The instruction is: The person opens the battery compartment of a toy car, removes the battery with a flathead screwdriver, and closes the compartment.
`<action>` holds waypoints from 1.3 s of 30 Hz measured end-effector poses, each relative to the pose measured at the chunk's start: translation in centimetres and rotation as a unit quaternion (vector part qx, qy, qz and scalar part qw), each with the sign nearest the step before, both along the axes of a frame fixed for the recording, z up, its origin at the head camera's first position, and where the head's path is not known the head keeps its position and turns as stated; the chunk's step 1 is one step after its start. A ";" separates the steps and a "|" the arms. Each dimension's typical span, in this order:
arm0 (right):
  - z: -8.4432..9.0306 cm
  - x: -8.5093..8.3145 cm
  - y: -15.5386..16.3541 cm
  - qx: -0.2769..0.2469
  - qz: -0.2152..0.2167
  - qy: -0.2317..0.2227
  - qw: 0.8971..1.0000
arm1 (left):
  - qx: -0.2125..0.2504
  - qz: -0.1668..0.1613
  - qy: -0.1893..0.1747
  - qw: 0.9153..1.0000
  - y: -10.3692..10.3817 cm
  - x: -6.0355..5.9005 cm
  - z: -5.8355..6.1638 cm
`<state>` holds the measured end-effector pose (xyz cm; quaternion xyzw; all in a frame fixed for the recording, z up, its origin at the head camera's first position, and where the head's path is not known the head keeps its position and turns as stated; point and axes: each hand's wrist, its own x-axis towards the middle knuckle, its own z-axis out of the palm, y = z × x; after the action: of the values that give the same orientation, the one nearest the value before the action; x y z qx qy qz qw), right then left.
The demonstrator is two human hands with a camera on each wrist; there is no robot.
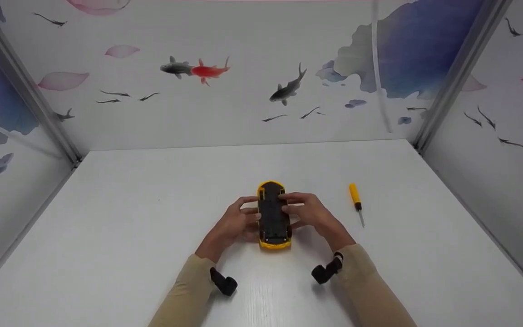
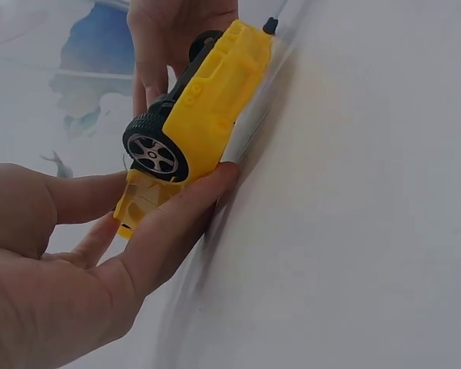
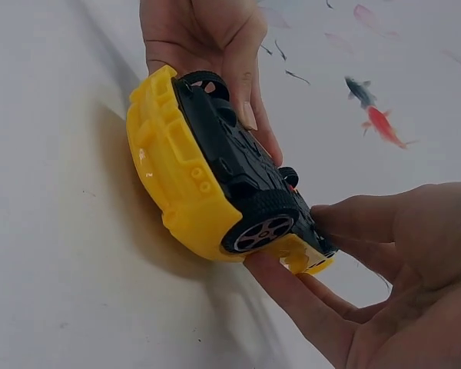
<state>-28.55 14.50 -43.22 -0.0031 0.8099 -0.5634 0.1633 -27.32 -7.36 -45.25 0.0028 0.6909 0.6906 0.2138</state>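
**Upturned toy car held from both sides**

On the white tabletop [image 1: 130, 236], walled by fish-painted panels, we see a yellow toy car [image 1: 273, 215] lying upside down at its middle, black chassis up. Our left hand [image 1: 236, 223] and right hand [image 1: 309, 213] grip its flanks with curled fingers. A yellow screwdriver [image 1: 356, 202] lies apart to the right.
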 end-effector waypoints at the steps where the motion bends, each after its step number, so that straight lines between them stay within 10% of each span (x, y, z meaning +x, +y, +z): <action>1: -0.1 0.0 0.0 0.000 0.002 -0.001 1.000 | -0.001 0.000 0.001 1.000 0.0 0.0 -0.1; 39: -0.5 0.1 -0.3 0.012 -0.014 0.014 1.000 | -0.011 0.012 -0.036 0.999 0.6 0.1 0.1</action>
<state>-28.45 14.24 -43.77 0.0022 0.8187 -0.5559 0.1439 -27.19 -6.79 -45.10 -0.0330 0.6902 0.6851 0.2304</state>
